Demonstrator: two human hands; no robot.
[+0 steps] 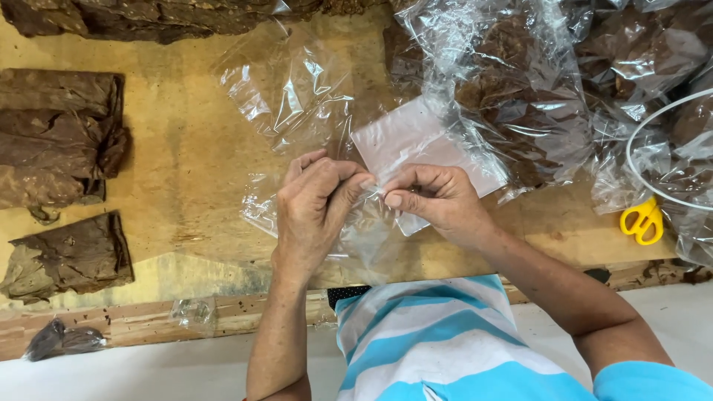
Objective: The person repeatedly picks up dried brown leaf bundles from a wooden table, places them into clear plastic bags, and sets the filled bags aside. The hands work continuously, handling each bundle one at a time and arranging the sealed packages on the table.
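We're looking straight down on a worn, yellowish wooden worktop (pixel 186 163), its surface scuffed and flecked with brown crumbs along the near edge. Both hands meet at the middle: our left hand (pixel 316 204) and our right hand (pixel 434 199) pinch the same small clear plastic bag (pixel 416 145), thin and glossy, with a milky, flat rectangular stretch lying just beyond the knuckles. The left hand's thumb and fingers are closed on the film, the right hand's fingertips are pressed together on its edge, and the two hands almost touch. Wrists angle inward, forearms coming up from the bottom of the view.

More loose crinkled clear plastic film (pixel 286 100) lies on the worktop beyond the left hand. To the right sits a heap of clear bags filled with dark brown dried leaves (pixel 535 96), shiny and wrinkled. At far left we see flat stacks of brown, leathery dried leaves (pixel 59 141), with another stack (pixel 70 256) nearer us. Yellow-handled scissors (pixel 642 220) rest at the right, just beside a white curved rim (pixel 646 122).
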